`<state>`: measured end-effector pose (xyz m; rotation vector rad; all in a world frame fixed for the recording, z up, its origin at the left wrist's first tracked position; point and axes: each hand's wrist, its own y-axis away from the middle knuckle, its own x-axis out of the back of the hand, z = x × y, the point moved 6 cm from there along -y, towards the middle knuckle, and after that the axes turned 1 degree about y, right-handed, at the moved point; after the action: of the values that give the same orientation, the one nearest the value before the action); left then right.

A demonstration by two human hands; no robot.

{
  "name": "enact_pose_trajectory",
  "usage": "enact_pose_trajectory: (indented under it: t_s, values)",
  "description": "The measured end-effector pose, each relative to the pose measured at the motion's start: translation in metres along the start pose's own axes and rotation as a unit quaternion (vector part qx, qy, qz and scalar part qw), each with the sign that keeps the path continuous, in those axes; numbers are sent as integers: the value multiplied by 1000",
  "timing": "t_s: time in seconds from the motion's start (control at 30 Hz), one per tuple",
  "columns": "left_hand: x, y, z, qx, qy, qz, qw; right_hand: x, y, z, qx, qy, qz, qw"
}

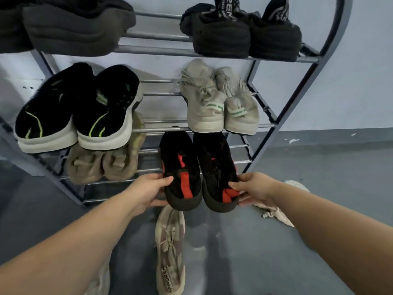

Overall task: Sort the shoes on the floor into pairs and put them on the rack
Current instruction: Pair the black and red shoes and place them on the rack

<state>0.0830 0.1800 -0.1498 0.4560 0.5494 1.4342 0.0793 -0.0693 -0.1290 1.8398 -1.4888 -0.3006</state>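
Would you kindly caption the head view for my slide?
Left hand and right hand set black-and-red shoes on the rack.

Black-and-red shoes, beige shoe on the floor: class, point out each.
left black-and-red shoe (182, 177), head view, red strap on its upper
right black-and-red shoe (217, 167), head view, black mesh upper
beige shoe (169, 250), head view, laced midfoot

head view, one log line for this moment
left hand grips left black-red shoe | right hand grips right black-red shoe | at rack
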Motion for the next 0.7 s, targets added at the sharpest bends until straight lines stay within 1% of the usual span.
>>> enact_pose_trajectory:
  t_s: [0.23, 0.47, 0.7]
  values:
    - [-19, -43, 24, -23, 25, 14, 999, 30, -39, -20, 2, 7, 65, 998]
    - [-37, -70, 42, -57, -2, 39, 998, 55, -64, -25, 9, -11, 122, 992]
    - [-49, -89, 31, -40, 9, 56, 998, 75, -79, -26, 9, 0, 181, 983]
